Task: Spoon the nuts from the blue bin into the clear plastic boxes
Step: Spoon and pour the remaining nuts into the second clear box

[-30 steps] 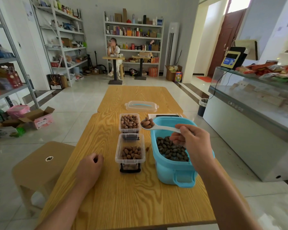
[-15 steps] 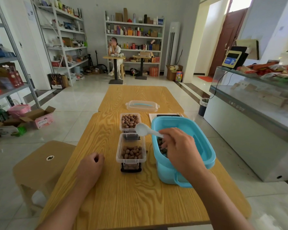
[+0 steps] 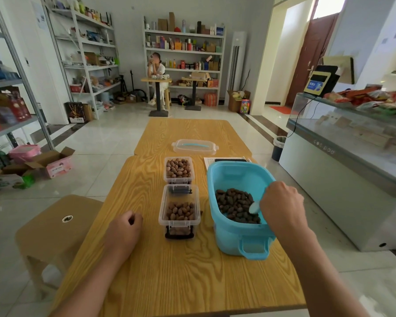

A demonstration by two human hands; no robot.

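Your right hand (image 3: 281, 205) is gripping the white spoon (image 3: 254, 206) inside the blue bin (image 3: 238, 234), near its right wall, while your left hand (image 3: 124, 227) is resting loosely curled and empty on the table (image 3: 181, 277), left of the near clear box (image 3: 179, 210).

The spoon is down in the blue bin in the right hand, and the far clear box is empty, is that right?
Not quite. In the head view the far clear box is nearly full of nuts, not empty. The right hand does hold the spoon down in the blue bin.

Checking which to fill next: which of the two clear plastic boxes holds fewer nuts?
The nearer clear plastic box, beside the blue bin: its nuts cover only part of the bottom, while the farther clear box looks nearly full.
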